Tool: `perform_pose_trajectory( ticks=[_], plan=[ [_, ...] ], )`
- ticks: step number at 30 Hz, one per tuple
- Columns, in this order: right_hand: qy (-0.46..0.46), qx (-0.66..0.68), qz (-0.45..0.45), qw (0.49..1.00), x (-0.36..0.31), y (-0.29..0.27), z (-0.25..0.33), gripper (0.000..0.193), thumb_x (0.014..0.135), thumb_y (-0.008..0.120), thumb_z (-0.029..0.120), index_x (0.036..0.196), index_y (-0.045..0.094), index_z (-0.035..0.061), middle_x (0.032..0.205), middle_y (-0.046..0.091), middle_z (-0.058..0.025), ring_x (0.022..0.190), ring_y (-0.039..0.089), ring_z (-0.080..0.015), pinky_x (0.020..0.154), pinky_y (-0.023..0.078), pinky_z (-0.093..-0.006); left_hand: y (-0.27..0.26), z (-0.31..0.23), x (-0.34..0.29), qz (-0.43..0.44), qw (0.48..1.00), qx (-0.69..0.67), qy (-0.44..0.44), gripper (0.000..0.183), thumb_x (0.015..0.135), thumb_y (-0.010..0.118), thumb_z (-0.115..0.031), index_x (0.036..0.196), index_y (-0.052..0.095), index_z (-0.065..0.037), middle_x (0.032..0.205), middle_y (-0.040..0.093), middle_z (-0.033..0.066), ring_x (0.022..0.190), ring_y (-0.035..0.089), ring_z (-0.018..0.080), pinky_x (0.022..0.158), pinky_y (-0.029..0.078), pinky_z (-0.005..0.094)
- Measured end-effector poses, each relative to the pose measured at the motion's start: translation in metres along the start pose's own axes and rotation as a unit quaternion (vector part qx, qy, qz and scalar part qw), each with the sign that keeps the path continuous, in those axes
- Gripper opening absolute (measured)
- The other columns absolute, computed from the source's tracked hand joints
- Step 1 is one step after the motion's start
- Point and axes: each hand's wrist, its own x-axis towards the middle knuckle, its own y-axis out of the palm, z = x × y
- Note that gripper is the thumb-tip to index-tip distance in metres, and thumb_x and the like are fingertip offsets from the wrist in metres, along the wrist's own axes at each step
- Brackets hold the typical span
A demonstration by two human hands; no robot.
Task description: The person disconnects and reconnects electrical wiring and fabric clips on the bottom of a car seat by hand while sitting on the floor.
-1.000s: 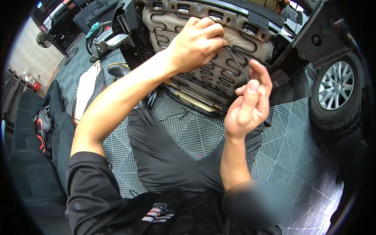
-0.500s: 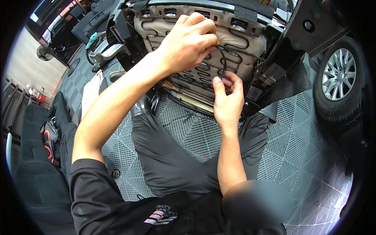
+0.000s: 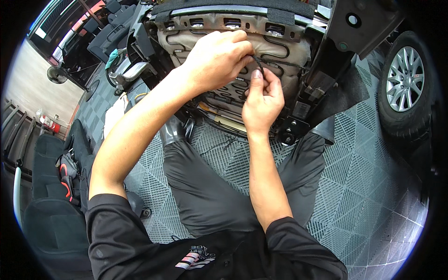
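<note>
Between my legs stands a car seat with its underside toward me, showing a beige pad (image 3: 291,58) behind black zigzag springs (image 3: 277,48). My left hand (image 3: 219,60) is closed over the middle of the springs, pinching a thin black cable (image 3: 258,61). Just below and to the right, my right hand (image 3: 263,102) grips the same cable between thumb and fingers. The cable runs taut over the short gap between both hands; its ends are hidden. A slotted metal bar (image 3: 212,22) crosses the seat above my hands.
Dark metal brackets (image 3: 317,84) flank the seat on the right. A wheel with a silver rim (image 3: 405,79) stands farther right. Black seats (image 3: 53,205) lie at the left, near a fan (image 3: 57,74). Grey grid tiles (image 3: 224,163) cover the floor.
My right hand has moved up and left, closer to my left hand, and has closed on the cable. My left hand keeps its pinch. The view has shifted slightly.
</note>
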Motion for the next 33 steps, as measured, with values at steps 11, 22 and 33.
perform_pose_trajectory(
  ticks=[11,22,33],
  plan=[
    [0.094,0.142,-0.071,0.983,-0.007,0.020,0.018,0.017,0.095,0.064,0.007,0.105,0.063,-0.0066,0.082,0.066,-0.0062,0.064,0.063,-0.0114,0.056,0.053,-0.0238,-0.009,-0.006,0.008,0.080,0.995,0.011,-0.055,0.019,0.089,0.064,-0.018,0.098,0.068,-0.002,0.089,0.064,0.0129,0.086,0.065,0.0338,0.075,0.053,0.0423],
    [0.091,0.248,-0.179,0.948,-0.001,0.056,0.016,0.015,0.094,0.064,0.005,0.100,0.065,-0.0088,0.084,0.070,-0.0115,0.068,0.066,-0.0134,0.060,0.054,-0.0241,-0.011,-0.003,0.012,0.083,0.995,-0.022,-0.041,0.021,0.088,0.064,-0.016,0.098,0.069,0.001,0.087,0.066,0.0175,0.086,0.065,0.0360,0.076,0.052,0.0429],
    [0.191,0.319,-0.031,0.928,-0.014,0.055,0.036,0.037,0.095,0.045,0.007,0.131,0.050,-0.0023,0.079,0.062,-0.0035,0.067,0.059,-0.0100,0.059,0.048,-0.0227,-0.011,0.001,0.009,0.073,0.991,-0.066,-0.091,0.021,0.089,0.066,-0.018,0.098,0.070,0.001,0.082,0.067,0.0178,0.075,0.067,0.0334,0.069,0.053,0.0401]
  ],
)
